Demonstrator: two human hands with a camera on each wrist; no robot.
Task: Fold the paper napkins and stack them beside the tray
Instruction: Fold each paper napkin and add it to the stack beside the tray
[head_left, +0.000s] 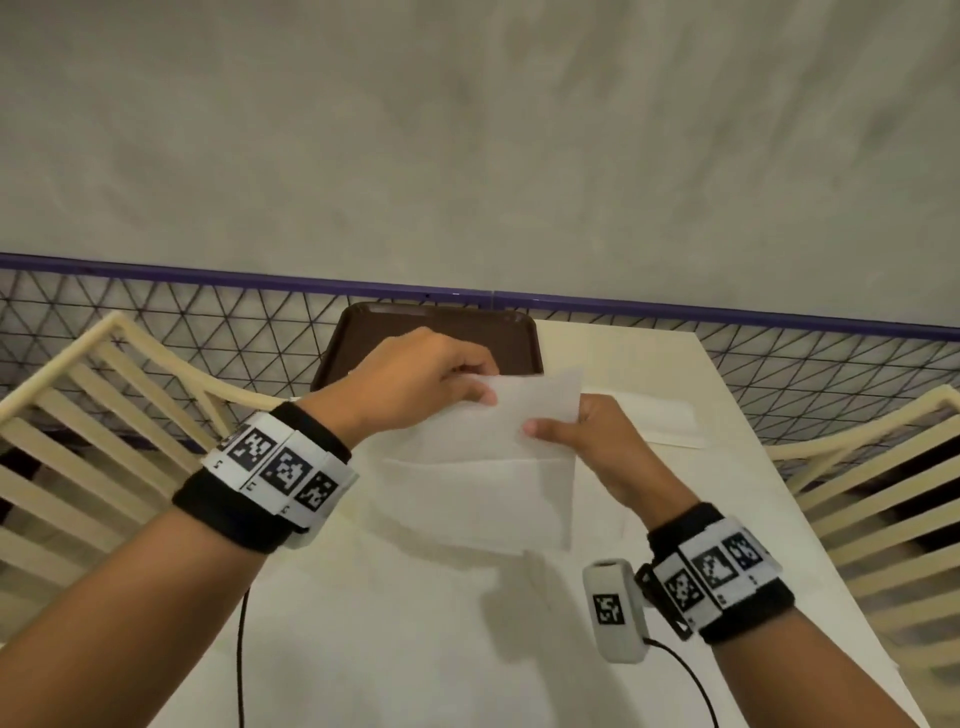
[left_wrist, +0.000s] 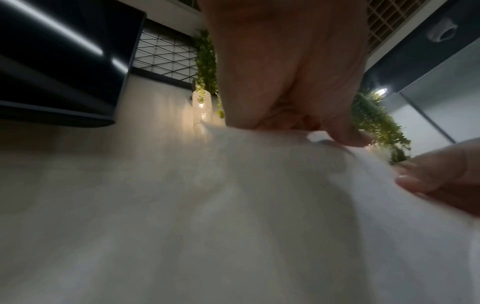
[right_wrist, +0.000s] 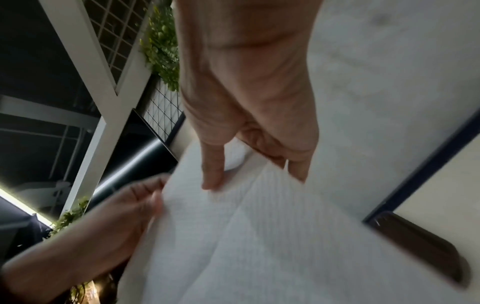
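Observation:
I hold a white paper napkin (head_left: 478, 483) up over the cream table (head_left: 395, 649); it shows a crease across its middle and its upper part is bent toward me. My left hand (head_left: 480, 387) pinches its top edge, in front of the brown tray (head_left: 363, 332). My right hand (head_left: 550, 423) pinches the same edge a little to the right. In the left wrist view the left hand (left_wrist: 335, 131) grips the napkin (left_wrist: 259, 195). The right wrist view has the right hand (right_wrist: 249, 176) on the napkin (right_wrist: 259, 246), with the tray (right_wrist: 420, 246) at the right.
A folded white napkin (head_left: 660, 421) lies flat on the table to the right of the tray. Cream slatted chairs stand at the left (head_left: 78, 415) and right (head_left: 872, 493). A wire mesh fence with a purple rail (head_left: 208, 275) runs behind the table.

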